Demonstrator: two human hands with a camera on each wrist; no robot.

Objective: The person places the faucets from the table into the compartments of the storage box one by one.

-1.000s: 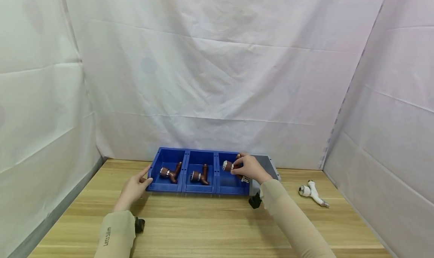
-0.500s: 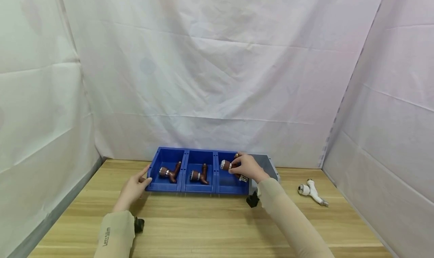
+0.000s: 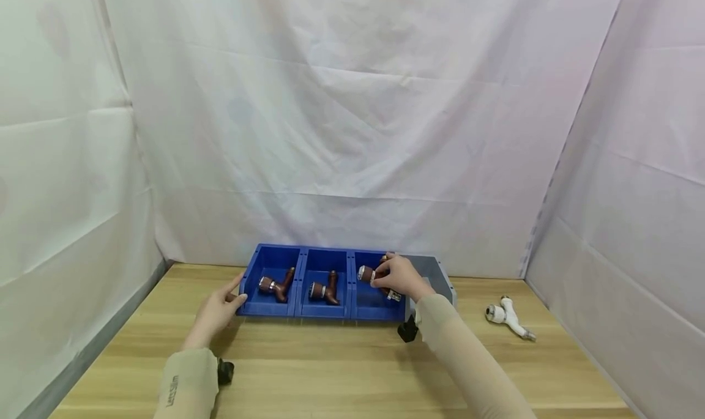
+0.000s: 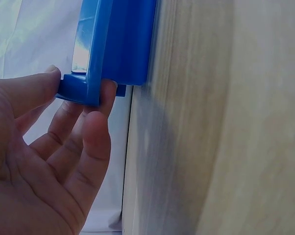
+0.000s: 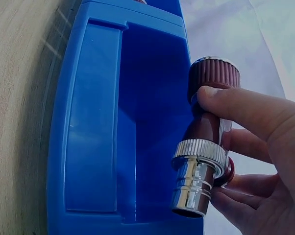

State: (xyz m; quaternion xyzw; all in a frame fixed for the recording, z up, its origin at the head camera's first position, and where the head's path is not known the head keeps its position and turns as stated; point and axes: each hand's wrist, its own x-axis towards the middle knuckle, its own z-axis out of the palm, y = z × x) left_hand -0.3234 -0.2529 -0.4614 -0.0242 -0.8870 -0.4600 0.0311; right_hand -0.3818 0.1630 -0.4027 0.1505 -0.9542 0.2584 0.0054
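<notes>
My right hand (image 3: 404,278) holds a brown tap (image 5: 205,128) with a ribbed knob and a silver threaded spout end, thumb against the neck under the knob. The tap is over the third blue bin (image 5: 91,127), close to the bin's opening. Far to the left, my left hand (image 3: 216,309) pinches the end corner of the leftmost blue bin (image 4: 94,54) between thumb and fingers. One brown tap (image 3: 282,289) lies in that leftmost bin, and another brown tap (image 3: 330,293) in the middle blue bin (image 3: 322,311).
A grey bin (image 3: 445,278) adjoins the blue row on the right, partly hidden by my right hand. Farther right on the wooden table (image 3: 308,370) lies a white tap (image 3: 511,316). White sheeting (image 3: 341,131) closes off the back and both sides.
My right hand has shifted slightly left with the brown tap over the third bin. My left hand keeps its place on the leftmost bin, and the head view has tilted a little.
</notes>
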